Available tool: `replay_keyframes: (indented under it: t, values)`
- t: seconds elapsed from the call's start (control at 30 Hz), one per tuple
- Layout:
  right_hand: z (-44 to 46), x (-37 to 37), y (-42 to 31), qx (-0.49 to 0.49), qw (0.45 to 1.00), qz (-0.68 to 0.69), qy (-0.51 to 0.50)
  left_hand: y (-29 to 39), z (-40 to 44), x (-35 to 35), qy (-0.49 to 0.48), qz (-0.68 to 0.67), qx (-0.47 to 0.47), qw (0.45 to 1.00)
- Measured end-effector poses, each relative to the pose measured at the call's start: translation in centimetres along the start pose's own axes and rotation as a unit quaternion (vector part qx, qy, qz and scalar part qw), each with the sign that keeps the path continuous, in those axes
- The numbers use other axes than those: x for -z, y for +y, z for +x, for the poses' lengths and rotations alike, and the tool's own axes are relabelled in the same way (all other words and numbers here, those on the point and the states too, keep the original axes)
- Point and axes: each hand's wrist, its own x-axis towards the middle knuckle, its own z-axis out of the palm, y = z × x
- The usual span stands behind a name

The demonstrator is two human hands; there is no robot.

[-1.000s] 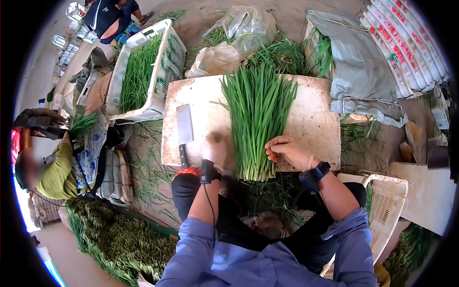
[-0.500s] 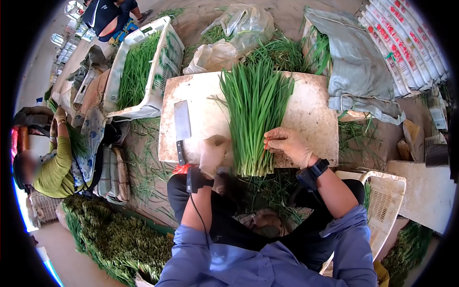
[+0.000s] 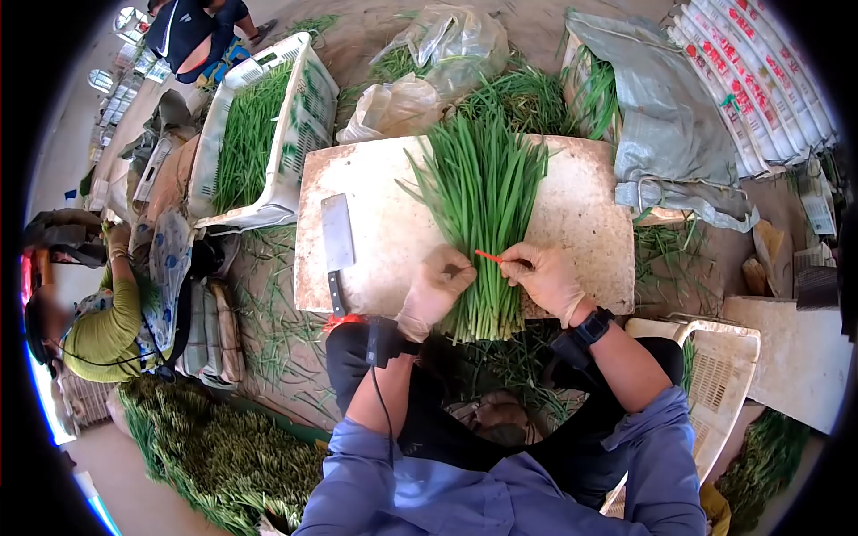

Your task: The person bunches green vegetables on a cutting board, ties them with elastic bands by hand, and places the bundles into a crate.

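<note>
A thick bundle of garlic chives (image 3: pixel 490 192) lies on the pale board (image 3: pixel 585 214), its cut stems toward me and overhanging the near edge. My right hand (image 3: pixel 547 279), gloved, pinches a thin red tie (image 3: pixel 488 256) that crosses the top of the stems. On the bundle's left side my left hand (image 3: pixel 433 290), also gloved, has its thumb and fingers closed together close to the tie's left end; what they hold is hidden. A cleaver (image 3: pixel 338 232) with a black handle rests at the board's left, beside some red ties (image 3: pixel 344 322).
A white crate (image 3: pixel 290 121) of chives stands at the back left. Plastic bags (image 3: pixel 456 54) and loose chives lie behind the board. A grey sheet (image 3: pixel 670 116) covers a container at right. One co-worker (image 3: pixel 112 313) sits at left; another person (image 3: pixel 192 36) is farther back.
My left hand has moved right to the stems, its fingers closing. The red tie now shows across the bundle, pinched by my right hand. The stems have shifted slightly toward me.
</note>
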Motion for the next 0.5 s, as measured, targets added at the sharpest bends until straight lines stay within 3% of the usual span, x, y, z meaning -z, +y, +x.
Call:
replay_keyframes:
  t: [0.17, 0.5]
  values:
    - [0.0, -0.5, 0.5, 0.086, 0.99, -0.108, 0.009, 1.2, 0.2, -2.6, -0.02, -0.083, 0.049, 0.995]
    - [0.8, -0.4, 0.6, 0.074, 0.994, -0.079, -0.03, 0.8, 0.5, -2.3, -0.037, -0.125, 0.082, 0.988]
